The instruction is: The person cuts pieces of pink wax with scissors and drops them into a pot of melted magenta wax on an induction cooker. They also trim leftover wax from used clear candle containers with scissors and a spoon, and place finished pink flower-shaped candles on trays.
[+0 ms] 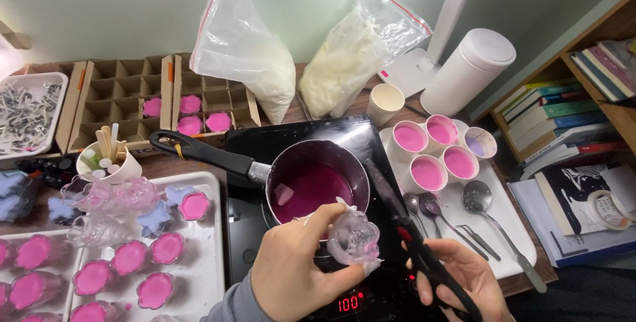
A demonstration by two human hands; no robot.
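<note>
While left hand [285, 275] grips clear flower mould [354, 237], seemingly empty, right hand [464, 282] clasps black scissors [407, 229].

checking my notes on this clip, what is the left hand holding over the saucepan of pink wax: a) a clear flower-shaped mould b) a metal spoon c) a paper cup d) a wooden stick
a: the left hand grips a clear flower-shaped mould just above the saucepan, while the right hand holds black scissors; the spoons lie on the white tray.
</note>
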